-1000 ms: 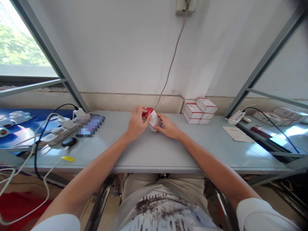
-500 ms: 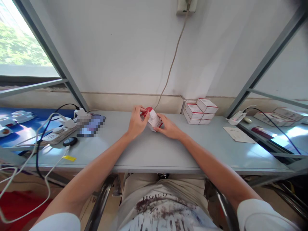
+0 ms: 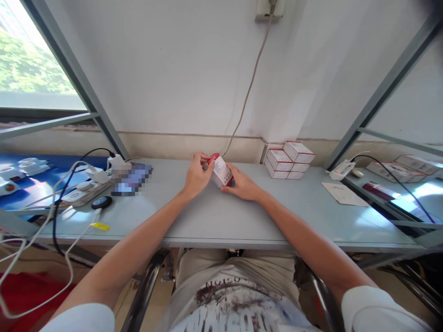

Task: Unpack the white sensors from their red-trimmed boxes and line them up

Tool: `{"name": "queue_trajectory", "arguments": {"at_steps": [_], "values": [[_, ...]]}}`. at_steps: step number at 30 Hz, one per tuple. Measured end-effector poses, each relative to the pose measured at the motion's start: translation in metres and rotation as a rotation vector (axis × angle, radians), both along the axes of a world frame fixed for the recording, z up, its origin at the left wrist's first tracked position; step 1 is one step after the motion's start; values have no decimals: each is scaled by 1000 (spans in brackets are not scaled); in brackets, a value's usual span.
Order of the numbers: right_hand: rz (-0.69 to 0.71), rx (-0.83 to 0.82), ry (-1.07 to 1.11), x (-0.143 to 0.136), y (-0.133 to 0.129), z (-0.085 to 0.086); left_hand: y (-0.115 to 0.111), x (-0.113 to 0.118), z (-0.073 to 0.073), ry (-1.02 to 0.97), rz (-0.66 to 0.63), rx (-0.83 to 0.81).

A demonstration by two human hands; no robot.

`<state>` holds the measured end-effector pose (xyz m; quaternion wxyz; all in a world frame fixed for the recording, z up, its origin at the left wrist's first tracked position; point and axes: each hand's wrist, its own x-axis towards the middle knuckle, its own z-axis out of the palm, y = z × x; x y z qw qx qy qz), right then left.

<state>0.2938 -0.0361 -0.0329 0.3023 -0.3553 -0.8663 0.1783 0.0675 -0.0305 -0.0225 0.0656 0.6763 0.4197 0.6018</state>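
Observation:
A small white box with red ends is held tilted between both hands, above the middle of the grey table. My left hand grips its upper left end, with the thumb and fingers at the red flap. On the right, my right hand has its fingers around the box's right side and its thumb near the lower corner. Part of the box is hidden behind the fingers.
Several similar boxes are stacked by the wall. At left lie a power strip, cables, a round black device and a blurred phone. Paper and a white adapter lie at right.
The red flap at the box's upper end looks more closed against the box. Both hands keep nearly the same place and grip.

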Motion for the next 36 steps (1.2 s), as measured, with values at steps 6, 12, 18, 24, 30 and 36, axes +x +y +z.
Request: {"name": "queue_trajectory", "arguments": {"at_steps": [6,12,18,24,30,36], "values": [[3,-23,4,0,-1,0,2,-2,-2,24,32,-59],[-15,-43,-13,-1,-2,1,11,-8,-10,33,42,-115],[-16,-50,-11,-1,0,-2,11,-7,-10,2,6,-114],[-46,-81,-19,0,-3,-1,6,-3,-5,-143,-118,-257],[-82,-32,18,2,-4,2,12,-2,-8,-330,-211,-407],[-124,148,57,3,0,2,13,-1,-7,-385,-232,-456]]}}
